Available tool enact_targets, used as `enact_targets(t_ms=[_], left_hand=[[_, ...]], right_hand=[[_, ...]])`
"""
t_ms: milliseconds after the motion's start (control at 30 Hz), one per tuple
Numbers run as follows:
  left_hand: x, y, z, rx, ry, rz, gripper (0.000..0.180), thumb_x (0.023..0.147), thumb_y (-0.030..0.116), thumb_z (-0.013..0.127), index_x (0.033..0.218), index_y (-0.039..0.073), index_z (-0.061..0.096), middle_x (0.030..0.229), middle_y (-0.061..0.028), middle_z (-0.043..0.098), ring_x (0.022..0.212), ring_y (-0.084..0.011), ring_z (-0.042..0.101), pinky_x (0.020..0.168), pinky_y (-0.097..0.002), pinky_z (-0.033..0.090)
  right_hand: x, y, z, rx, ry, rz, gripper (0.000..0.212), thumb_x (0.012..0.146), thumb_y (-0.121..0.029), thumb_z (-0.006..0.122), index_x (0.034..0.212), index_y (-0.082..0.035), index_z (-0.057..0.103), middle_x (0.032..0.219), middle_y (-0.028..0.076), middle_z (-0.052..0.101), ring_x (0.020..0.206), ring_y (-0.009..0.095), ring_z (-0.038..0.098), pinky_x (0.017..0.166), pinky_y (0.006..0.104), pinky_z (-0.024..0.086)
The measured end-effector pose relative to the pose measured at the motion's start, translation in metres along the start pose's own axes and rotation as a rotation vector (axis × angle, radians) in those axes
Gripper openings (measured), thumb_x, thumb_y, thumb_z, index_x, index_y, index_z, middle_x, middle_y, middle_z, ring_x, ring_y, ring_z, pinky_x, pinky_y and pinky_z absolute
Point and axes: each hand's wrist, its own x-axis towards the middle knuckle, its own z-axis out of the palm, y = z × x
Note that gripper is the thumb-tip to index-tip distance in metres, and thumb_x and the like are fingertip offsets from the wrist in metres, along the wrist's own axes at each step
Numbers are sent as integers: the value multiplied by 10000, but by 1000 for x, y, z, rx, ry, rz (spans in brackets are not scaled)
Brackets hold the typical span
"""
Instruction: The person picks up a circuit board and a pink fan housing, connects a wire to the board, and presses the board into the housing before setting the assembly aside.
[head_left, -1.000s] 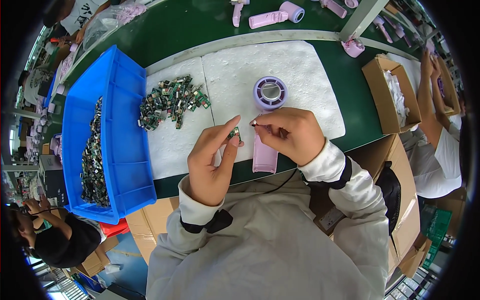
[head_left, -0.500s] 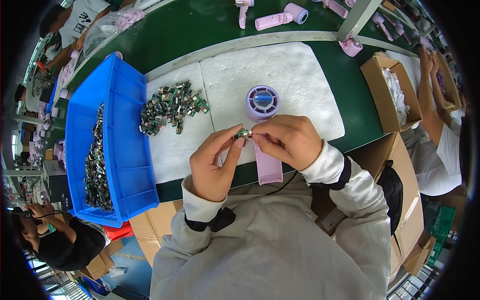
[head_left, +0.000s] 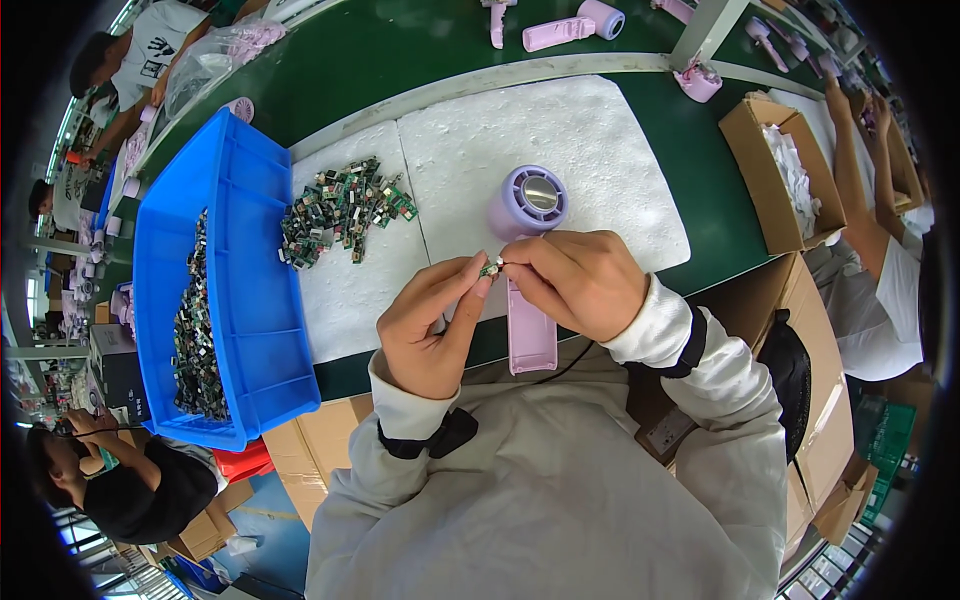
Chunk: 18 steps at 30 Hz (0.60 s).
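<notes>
My left hand (head_left: 425, 320) pinches a small green circuit board (head_left: 488, 269) between thumb and fingers. My right hand (head_left: 585, 285) has its fingertips closed at the board's right edge, on a small white connector (head_left: 500, 262). Below and behind my hands lies a handheld fan: its round purple head (head_left: 512, 212) rests on the white foam sheet, and its pink handle (head_left: 532, 335) comes out beneath my right hand toward me. The middle of the fan is covered by my fingers. A loose pile of circuit boards (head_left: 345, 210) lies on the foam, left of my hands.
A blue bin (head_left: 262, 250) holding many more boards stands at the left. The white foam sheet (head_left: 600, 130) covers the green bench (head_left: 655, 120). At the right is a cardboard box (head_left: 745, 170) with white pieces. More pink fans (head_left: 555, 36) lie beyond the rail. Other people work at both sides.
The fan's head has turned and shifted slightly right, showing a silver disc where blue showed before. The circuit board has tilted between my fingers. Both hands keep nearly the same place.
</notes>
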Motion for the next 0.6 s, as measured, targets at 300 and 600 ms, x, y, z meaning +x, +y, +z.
enact_targets(t_ms=[300,600], left_hand=[[-5,2,1,-141,8,-69,301,943,-59,697,1236,4,721,1152,-174,711,1003,-192,700,834,-266,555],[-2,-5,-15,-487,-137,-229,306,947,-95,666,1240,-15,704,1153,-170,690,1049,-206,685,879,-317,613]], right_hand=[[1,1,-4,198,-21,59,127,917,-60,715,1039,-27,696,717,78,636,583,238,620,544,345,489],[2,-7,-13,603,-150,435,123,925,-54,755,1038,-19,720,602,-22,413,568,69,412,541,255,369]])
